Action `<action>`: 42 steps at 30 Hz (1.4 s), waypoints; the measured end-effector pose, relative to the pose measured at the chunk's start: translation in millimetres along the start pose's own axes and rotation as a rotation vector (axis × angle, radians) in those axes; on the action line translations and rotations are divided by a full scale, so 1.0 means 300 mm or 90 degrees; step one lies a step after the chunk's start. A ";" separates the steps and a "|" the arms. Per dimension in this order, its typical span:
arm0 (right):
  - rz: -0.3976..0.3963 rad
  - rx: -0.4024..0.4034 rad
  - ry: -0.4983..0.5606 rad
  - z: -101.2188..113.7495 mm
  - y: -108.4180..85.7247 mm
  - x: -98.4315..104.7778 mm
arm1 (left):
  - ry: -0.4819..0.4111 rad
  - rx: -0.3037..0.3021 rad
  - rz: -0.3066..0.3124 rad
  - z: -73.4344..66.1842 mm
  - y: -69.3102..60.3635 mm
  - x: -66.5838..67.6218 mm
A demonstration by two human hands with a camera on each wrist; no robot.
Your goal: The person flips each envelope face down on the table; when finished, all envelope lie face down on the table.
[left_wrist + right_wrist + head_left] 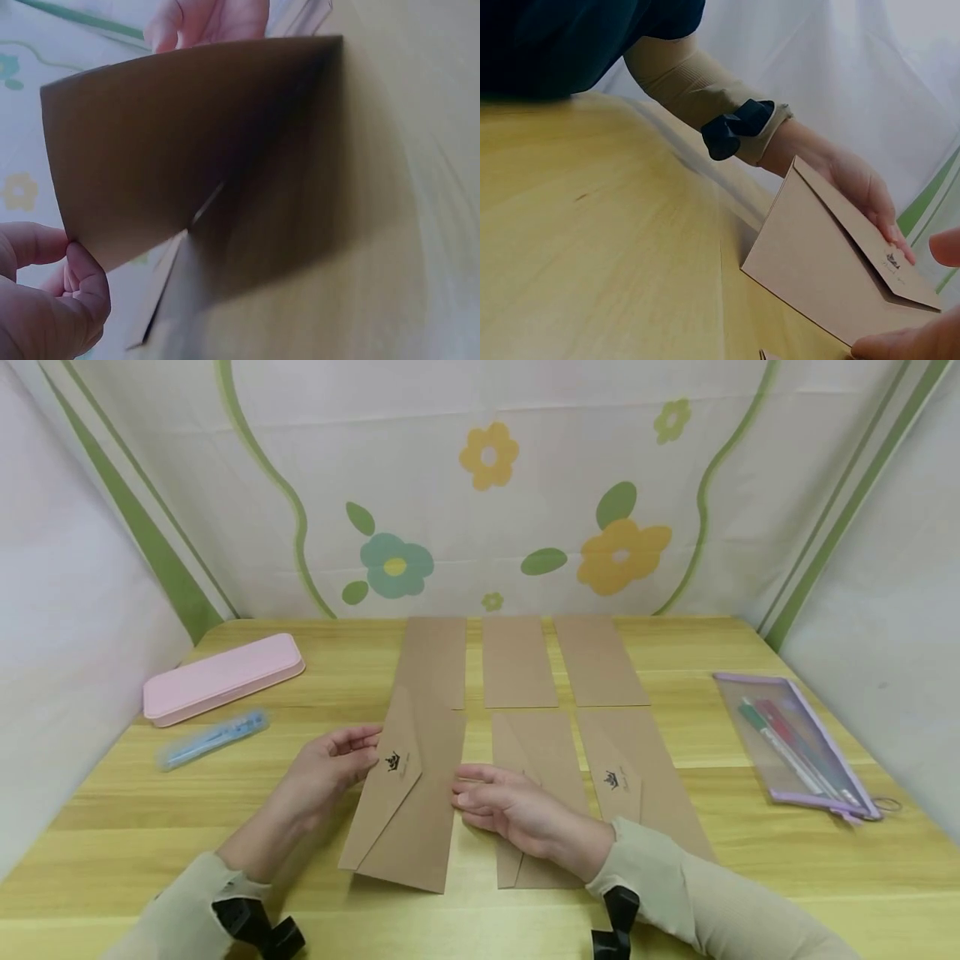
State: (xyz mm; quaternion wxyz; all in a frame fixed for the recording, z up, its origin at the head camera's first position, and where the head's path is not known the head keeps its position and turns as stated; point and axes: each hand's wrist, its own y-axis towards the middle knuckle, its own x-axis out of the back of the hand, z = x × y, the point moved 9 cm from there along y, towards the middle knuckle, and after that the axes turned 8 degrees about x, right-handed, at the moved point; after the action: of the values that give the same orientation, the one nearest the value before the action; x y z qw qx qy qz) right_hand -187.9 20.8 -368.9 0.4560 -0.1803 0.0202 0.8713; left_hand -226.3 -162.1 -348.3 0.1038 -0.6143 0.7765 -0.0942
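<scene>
A brown paper envelope (427, 768) with a black crown print on its flap is tilted up off the table, its left side raised. My left hand (322, 781) pinches its left edge between thumb and fingers, as the left wrist view confirms. At the opposite edge, the fingertips of my right hand (517, 810) touch the paper with the fingers fairly straight. Under my right hand and forearm lie a second envelope (551, 760) and, to its right, a third envelope (660, 768) with the same crown; both are partly covered.
Three more brown envelopes form a back row, the middle one (519, 660) among them. At the left are a pink case (225, 677) and a blue pen-like item (213, 739) in clear wrapping. A mesh pouch (795, 739) with pens lies at the right. A flowered curtain (555, 485) hangs behind.
</scene>
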 end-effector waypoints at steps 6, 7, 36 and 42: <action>-0.006 0.012 -0.019 0.000 0.016 -0.003 | -0.012 -0.015 -0.011 -0.040 -0.006 -0.034; -0.007 0.015 -0.022 0.000 0.018 -0.004 | -0.017 -0.019 -0.011 -0.047 -0.007 -0.041; -0.013 0.113 -0.116 0.082 -0.001 -0.032 | -0.057 -0.081 -0.048 -0.100 0.018 -0.236; -0.021 0.146 -0.115 0.130 -0.013 -0.037 | -0.067 -0.080 -0.045 -0.100 0.023 -0.266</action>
State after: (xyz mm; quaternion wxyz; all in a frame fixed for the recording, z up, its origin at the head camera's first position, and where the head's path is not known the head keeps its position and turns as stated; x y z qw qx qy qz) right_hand -190.5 22.1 -328.2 0.4881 -0.0487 0.0753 0.8682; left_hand -223.1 -82.5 -317.6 0.1022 -0.6507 0.7522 -0.0166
